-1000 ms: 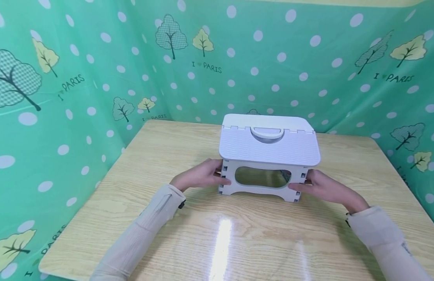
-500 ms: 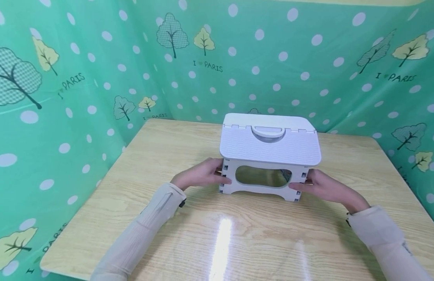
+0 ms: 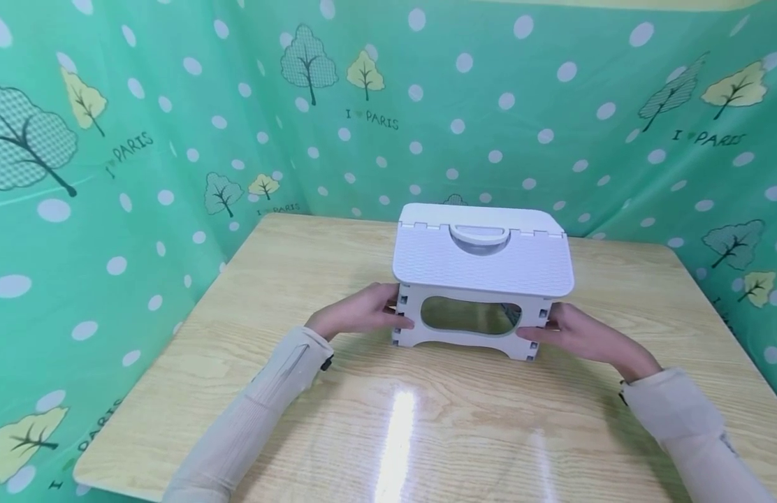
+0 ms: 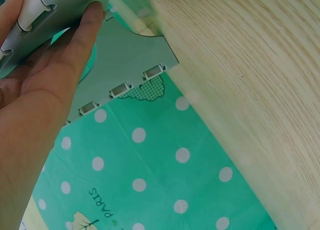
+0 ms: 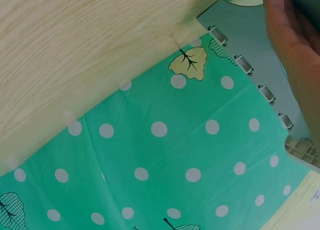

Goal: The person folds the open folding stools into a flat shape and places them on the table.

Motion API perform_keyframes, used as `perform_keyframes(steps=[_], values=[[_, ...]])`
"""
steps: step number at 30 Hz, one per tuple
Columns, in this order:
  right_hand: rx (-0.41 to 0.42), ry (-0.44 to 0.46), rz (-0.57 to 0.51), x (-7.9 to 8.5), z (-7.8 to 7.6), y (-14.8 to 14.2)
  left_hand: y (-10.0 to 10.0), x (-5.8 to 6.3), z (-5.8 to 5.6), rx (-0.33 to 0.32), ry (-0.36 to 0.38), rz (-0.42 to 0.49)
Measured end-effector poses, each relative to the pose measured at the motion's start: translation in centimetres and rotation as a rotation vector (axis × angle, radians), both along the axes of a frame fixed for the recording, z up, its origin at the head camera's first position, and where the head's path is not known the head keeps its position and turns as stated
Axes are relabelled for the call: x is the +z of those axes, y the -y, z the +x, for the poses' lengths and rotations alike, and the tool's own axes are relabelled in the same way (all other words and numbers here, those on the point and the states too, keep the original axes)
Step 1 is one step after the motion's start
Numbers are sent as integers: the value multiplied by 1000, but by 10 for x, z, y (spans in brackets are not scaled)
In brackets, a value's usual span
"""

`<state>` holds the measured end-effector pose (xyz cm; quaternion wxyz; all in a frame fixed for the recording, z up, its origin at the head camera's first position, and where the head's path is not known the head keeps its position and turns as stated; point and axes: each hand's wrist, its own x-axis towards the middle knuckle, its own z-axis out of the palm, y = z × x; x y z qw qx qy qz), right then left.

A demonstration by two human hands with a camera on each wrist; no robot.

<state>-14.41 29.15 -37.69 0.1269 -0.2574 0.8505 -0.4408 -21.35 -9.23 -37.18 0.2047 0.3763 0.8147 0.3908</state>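
A white plastic folding step stool stands unfolded on the wooden table, its textured top tipped toward me with a carrying handle along the hinge line. My left hand grips the stool's left side, thumb on the front leg panel and fingers going behind it. On the other side my right hand holds the right edge in the same way, its fingertips hidden behind the panel. In the left wrist view, the fingers lie along a leg panel with hinge slots. The right wrist view shows the other hand beside the far leg panel.
The wooden table extends around the stool, with a bright light reflection in front. Green dotted cloth with tree prints hangs close behind the table and along both sides. Both forearms lie in pale sleeves.
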Motion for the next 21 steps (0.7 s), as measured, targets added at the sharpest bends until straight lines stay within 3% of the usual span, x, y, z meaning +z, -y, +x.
perform_keyframes(steps=[21], values=[[20, -18, -5, -2, 0, 0, 1, -1, 0, -16, 13, 23]])
